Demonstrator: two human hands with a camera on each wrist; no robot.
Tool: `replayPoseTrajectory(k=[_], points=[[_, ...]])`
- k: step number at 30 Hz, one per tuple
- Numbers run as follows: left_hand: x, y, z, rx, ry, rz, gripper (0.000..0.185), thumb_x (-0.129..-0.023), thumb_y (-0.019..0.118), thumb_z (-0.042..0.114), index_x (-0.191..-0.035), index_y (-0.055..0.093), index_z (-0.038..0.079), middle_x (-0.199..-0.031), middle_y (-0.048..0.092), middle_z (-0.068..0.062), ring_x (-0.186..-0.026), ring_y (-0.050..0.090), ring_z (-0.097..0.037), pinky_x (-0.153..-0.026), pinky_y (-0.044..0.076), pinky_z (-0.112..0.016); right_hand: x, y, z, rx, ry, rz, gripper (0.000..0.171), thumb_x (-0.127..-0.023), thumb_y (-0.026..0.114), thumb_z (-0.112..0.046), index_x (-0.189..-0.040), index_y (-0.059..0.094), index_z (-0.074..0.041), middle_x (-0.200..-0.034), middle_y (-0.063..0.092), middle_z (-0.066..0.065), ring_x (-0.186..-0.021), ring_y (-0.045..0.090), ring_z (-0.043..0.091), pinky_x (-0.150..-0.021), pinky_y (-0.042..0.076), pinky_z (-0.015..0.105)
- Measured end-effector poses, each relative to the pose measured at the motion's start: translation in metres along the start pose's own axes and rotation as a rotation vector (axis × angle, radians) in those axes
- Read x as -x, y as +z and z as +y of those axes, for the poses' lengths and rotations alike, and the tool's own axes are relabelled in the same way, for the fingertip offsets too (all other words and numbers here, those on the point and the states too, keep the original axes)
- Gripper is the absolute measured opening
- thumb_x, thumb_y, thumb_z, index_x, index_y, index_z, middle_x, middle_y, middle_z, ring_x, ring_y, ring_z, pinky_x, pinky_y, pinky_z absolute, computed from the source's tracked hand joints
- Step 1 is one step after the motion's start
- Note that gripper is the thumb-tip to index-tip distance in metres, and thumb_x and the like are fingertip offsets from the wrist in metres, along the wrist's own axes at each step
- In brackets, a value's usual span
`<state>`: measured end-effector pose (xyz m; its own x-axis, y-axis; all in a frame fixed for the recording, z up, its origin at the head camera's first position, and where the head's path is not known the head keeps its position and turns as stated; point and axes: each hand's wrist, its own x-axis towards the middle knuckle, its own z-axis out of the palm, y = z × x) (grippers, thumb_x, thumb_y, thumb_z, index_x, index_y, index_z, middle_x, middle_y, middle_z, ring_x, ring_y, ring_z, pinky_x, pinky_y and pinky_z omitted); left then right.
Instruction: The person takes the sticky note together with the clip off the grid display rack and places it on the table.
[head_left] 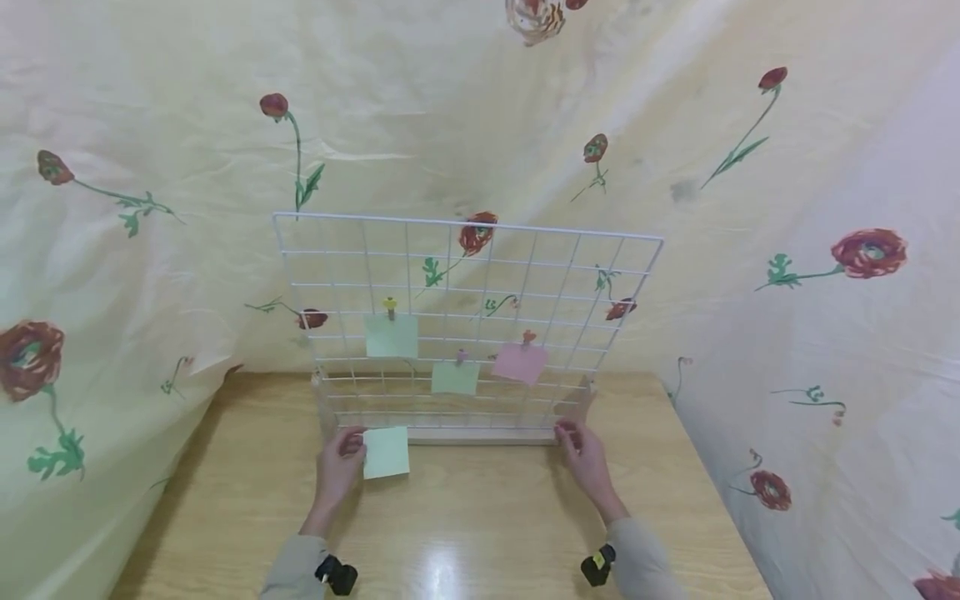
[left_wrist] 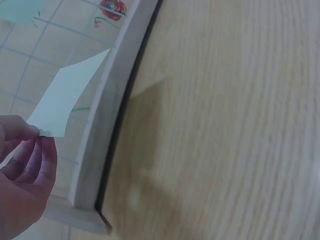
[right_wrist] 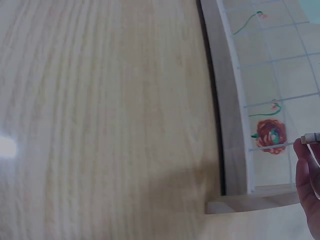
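Observation:
In the head view my left hand (head_left: 342, 467) pinches a pale green paper note (head_left: 387, 452) by its left edge, in front of the grid's lower left. The left wrist view shows thumb and fingers on one end of the note (left_wrist: 67, 97), its far end curving up. My right hand (head_left: 583, 457) is at the lower right corner of the white wire grid (head_left: 468, 223). Between its fingertips is a small wooden clothespin (right_wrist: 311, 138), cut off by the right wrist view's edge. Two green notes (head_left: 392, 337) (head_left: 454, 378) and a pink note (head_left: 521, 362) hang clipped on the grid.
The grid leans back in a wooden base (head_left: 480, 436) on a wood-grain table (head_left: 480, 517). Flower-printed cloth (head_left: 420, 125) hangs behind and at both sides. Small clips in yellow (head_left: 390, 305), purple (head_left: 461, 356) and orange (head_left: 528, 337) hold the hanging notes.

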<state>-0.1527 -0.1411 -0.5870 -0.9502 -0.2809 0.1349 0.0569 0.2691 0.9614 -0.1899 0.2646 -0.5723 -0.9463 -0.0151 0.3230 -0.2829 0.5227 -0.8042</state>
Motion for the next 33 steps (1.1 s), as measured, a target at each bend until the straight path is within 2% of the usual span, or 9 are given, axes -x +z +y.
replayPoseTrajectory(k=[5,9,12,17,25,29,33], points=[[0.001,-0.008,-0.007,-0.075,-0.015,0.007,0.029,-0.083,0.059,-0.016,-0.111,0.062,-0.008,-0.100,0.064,-0.025,-0.091,0.063,-0.033,-0.076,0.052,-0.019,0.006,0.006,0.004,-0.022,-0.016,-0.009,0.017,-0.094,0.058,-0.001,-0.110,0.059,0.006,-0.100,0.065,0.019,-0.081,0.065,0.034,-0.069,0.058,0.038],[0.000,-0.017,-0.016,-0.133,-0.022,0.018,0.030,-0.084,0.058,-0.017,-0.112,0.061,-0.007,-0.104,0.064,-0.025,-0.095,0.062,-0.036,-0.079,0.052,-0.021,0.009,0.011,0.008,0.005,-0.050,-0.014,0.015,-0.094,0.058,0.001,-0.108,0.059,0.005,-0.097,0.066,0.017,-0.080,0.065,0.035,-0.068,0.057,0.032],[-0.001,-0.023,-0.021,-0.162,-0.018,0.017,0.030,-0.085,0.058,-0.015,-0.114,0.061,-0.008,-0.105,0.064,-0.026,-0.095,0.062,-0.037,-0.078,0.052,-0.021,0.010,0.015,0.013,0.035,-0.036,-0.020,0.013,-0.094,0.059,0.000,-0.106,0.061,0.003,-0.095,0.067,0.014,-0.078,0.065,0.032,-0.066,0.056,0.028],[-0.001,-0.027,-0.031,-0.191,-0.046,0.012,0.030,-0.086,0.058,-0.014,-0.115,0.061,-0.007,-0.106,0.064,-0.025,-0.096,0.062,-0.036,-0.076,0.050,-0.018,0.012,0.019,0.021,0.053,-0.001,-0.045,0.011,-0.094,0.059,0.000,-0.104,0.062,0.003,-0.093,0.067,0.015,-0.076,0.065,0.030,-0.065,0.054,0.027],[0.001,-0.027,-0.045,-0.240,-0.047,0.008,0.032,-0.087,0.058,-0.013,-0.119,0.060,-0.009,-0.107,0.065,-0.027,-0.095,0.063,-0.037,-0.082,0.054,-0.043,0.016,0.025,0.029,0.085,0.078,-0.100,0.014,-0.095,0.057,-0.002,-0.107,0.062,0.004,-0.095,0.067,0.014,-0.083,0.065,0.026,-0.071,0.056,0.034],[0.002,-0.026,-0.046,-0.256,-0.035,0.001,0.035,-0.087,0.059,-0.012,-0.121,0.059,-0.009,-0.107,0.065,-0.028,-0.095,0.063,-0.038,-0.082,0.055,-0.045,0.017,0.030,0.030,0.105,0.102,-0.129,0.015,-0.096,0.057,-0.005,-0.107,0.063,0.003,-0.093,0.067,0.011,-0.084,0.064,0.026,-0.075,0.055,0.040],[0.003,-0.026,-0.046,-0.274,-0.028,-0.019,0.038,-0.086,0.060,-0.012,-0.124,0.057,-0.009,-0.109,0.064,-0.028,-0.097,0.063,-0.038,-0.083,0.054,-0.045,0.018,0.034,0.032,0.126,0.106,-0.130,0.014,-0.096,0.057,-0.005,-0.106,0.064,0.003,-0.094,0.068,0.009,-0.086,0.064,0.025,-0.076,0.055,0.041]])
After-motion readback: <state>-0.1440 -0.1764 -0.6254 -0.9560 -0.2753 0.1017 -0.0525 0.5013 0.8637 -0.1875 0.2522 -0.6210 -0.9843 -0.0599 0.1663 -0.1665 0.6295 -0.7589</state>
